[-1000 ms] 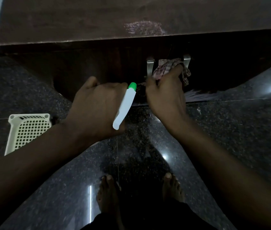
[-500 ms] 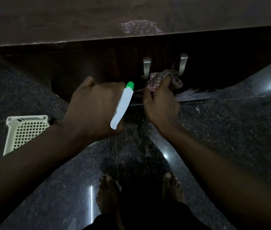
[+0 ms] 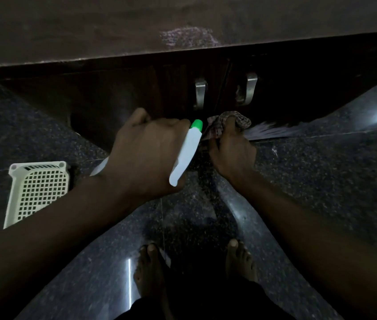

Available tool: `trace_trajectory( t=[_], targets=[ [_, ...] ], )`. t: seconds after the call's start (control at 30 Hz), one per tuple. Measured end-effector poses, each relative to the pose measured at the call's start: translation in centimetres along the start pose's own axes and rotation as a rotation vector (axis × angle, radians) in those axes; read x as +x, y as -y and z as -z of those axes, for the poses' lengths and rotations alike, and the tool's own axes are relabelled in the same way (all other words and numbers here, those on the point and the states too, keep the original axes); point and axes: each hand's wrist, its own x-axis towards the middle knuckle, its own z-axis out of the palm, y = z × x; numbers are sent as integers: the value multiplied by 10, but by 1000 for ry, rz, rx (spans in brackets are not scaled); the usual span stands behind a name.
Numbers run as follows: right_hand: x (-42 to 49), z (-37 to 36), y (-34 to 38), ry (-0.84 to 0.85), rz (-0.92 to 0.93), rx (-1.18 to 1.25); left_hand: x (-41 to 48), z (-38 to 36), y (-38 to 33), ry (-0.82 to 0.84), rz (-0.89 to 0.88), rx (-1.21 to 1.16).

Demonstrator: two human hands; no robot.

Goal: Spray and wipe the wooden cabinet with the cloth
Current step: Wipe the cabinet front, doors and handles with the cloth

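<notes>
The dark wooden cabinet (image 3: pixel 118 93) fills the top of the view, with two metal handles (image 3: pixel 201 92) on its doors and a pale wet patch on its top. My left hand (image 3: pixel 144 155) grips a white spray bottle with a green nozzle (image 3: pixel 186 153), nozzle pointing toward the cabinet front. My right hand (image 3: pixel 231 146) holds a checked cloth (image 3: pixel 224 124) bunched in its fingers, pressed low against the cabinet door below the handles, near the floor.
A white plastic mesh basket (image 3: pixel 37 192) stands on the dark polished granite floor (image 3: pixel 321 181) to the left. My bare feet (image 3: pixel 150 269) are at the bottom of the view. A streaky reflection lies along the cabinet's base at the right.
My right hand has slid the cloth down the door, from between the handles to below them near the base. The left hand with the bottle has stayed almost still.
</notes>
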Motion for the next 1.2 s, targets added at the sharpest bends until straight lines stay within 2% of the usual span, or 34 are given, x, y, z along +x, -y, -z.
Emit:
trace_trajectory(
  t=[0.23, 0.43, 0.53, 0.77, 0.93, 1.2],
  targets=[
    [-1, 7, 10, 22, 73, 84, 13, 5, -12, 9, 8, -1],
    [-2, 16, 16, 41, 46, 155, 14, -1, -11, 121, -3, 40],
    [-2, 17, 20, 41, 30, 187, 11, -4, -9, 123, -1, 29],
    [0, 35, 37, -54, 89, 396, 3, -3, -6, 90, -7, 23],
    [7, 48, 48, -172, 202, 292, -4, -2, -3, 62, -11, 19],
    [5, 32, 31, -145, 255, 194, -7, -4, -2, 76, 30, -7]
  ],
)
